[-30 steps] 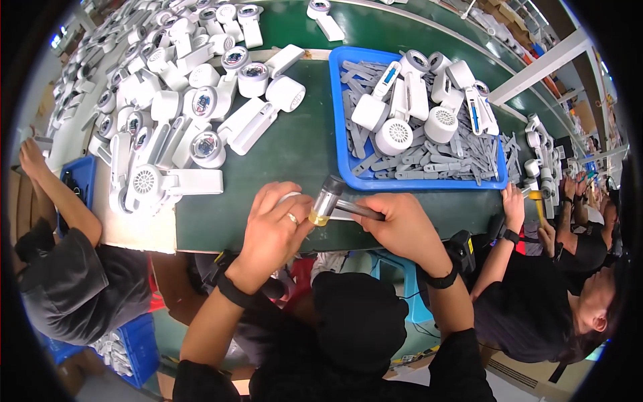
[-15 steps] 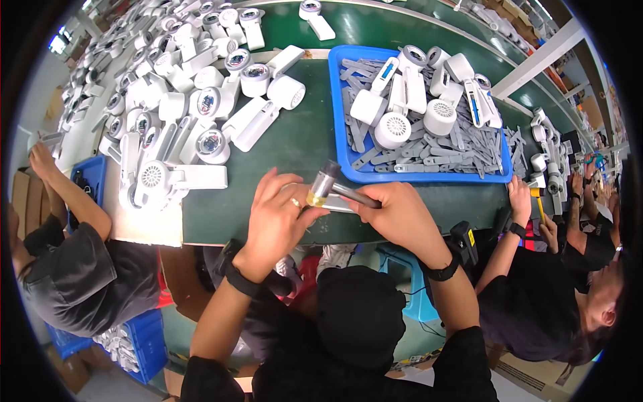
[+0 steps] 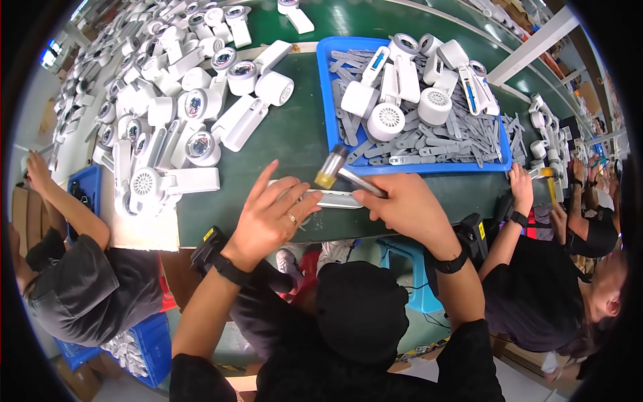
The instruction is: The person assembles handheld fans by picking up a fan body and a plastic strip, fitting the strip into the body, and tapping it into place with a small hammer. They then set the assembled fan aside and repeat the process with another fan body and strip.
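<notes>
right hand [image 3: 406, 206] grips small hammer [image 3: 341, 172] | left hand [image 3: 273, 216] presses white part [image 3: 331, 199] on green table [image 3: 295, 144] | blue tray [image 3: 333, 87] behind

I see a blue tray [image 3: 326, 80] on the green bench [image 3: 295, 144], holding white fan parts [image 3: 387, 120] on top of grey strips [image 3: 462, 134]. A pile of white handheld fans [image 3: 167, 114] covers the bench to the left of the tray. A co-worker [image 3: 74, 281] in dark clothing sits at the left, beside a blue crate [image 3: 144, 345]. Another co-worker [image 3: 549, 295] sits at the right, one hand [image 3: 519, 184] at the bench edge just below the tray.
</notes>
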`<state>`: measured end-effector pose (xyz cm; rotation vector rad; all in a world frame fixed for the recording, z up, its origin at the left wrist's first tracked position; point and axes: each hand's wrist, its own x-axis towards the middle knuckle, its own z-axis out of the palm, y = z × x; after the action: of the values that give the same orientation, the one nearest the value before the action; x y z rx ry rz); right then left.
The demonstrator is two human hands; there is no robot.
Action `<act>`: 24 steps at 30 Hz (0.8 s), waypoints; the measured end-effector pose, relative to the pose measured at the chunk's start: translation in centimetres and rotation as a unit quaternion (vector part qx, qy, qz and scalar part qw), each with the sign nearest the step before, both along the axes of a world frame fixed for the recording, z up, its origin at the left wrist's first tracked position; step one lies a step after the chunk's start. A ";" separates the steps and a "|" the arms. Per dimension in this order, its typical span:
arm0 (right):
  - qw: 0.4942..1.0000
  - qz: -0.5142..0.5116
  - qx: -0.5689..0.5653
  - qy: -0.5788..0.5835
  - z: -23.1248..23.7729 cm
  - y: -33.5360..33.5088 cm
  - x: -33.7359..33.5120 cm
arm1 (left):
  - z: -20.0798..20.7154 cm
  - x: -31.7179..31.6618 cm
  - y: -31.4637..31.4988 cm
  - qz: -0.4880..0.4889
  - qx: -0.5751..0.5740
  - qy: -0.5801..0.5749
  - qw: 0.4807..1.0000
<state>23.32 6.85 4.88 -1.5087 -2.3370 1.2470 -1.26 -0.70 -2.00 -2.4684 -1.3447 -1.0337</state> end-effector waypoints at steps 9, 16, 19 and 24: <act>0.895 -0.183 -0.315 0.259 -4.3 -0.2 0.6 | 0.4 0.2 0.4 -0.017 0.005 -0.005 1.000; 0.921 -0.214 -0.225 0.235 -4.2 -1.9 -0.2 | 1.8 0.1 0.4 -0.024 0.002 0.029 0.999; 0.919 -0.211 -0.225 0.246 -4.5 -2.1 0.1 | 3.3 0.6 1.1 -0.055 -0.069 0.032 0.996; 0.914 -0.214 -0.226 0.259 -4.7 -2.3 0.0 | 2.6 0.5 1.8 -0.118 -0.079 0.093 0.986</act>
<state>23.29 4.56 0.22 -1.4422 -1.3579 1.8428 -0.78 1.07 0.57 -2.8147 -1.1410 -0.7384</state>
